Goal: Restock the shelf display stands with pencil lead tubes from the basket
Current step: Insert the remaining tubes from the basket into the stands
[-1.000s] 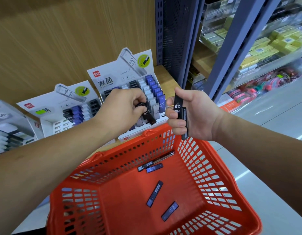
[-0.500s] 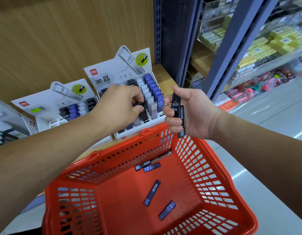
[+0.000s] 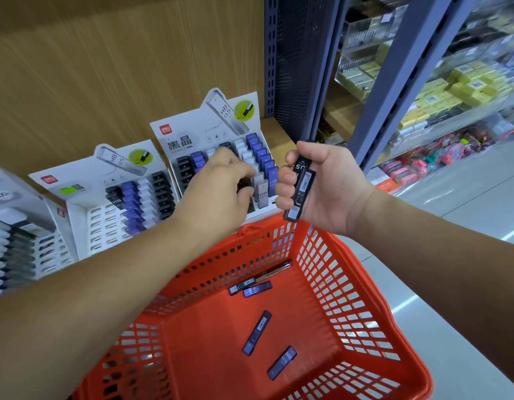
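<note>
Left hand point(image 3: 218, 194) curled over display stand point(image 3: 209, 134) slots, fingertips pressed into front rows; tube under them not discernible. Right hand point(image 3: 322, 186) clamped on dark lead tubes point(image 3: 300, 189), kept beside stand as ready supply. Loose tubes point(image 3: 257, 332) left in basket point(image 3: 330, 284) below both hands.

Loose tubes point(image 3: 257, 332) lie in the basket point(image 3: 354, 301) before the display stands point(image 3: 192, 134).

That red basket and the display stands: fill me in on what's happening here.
A person is restocking pencil lead tubes. The left hand is down among the slots of the right-hand display stand, fingers curled at a tube there. The right hand grips a small bunch of black lead tubes upright above the red basket. A few blue and dark tubes lie loose on the basket floor.
</note>
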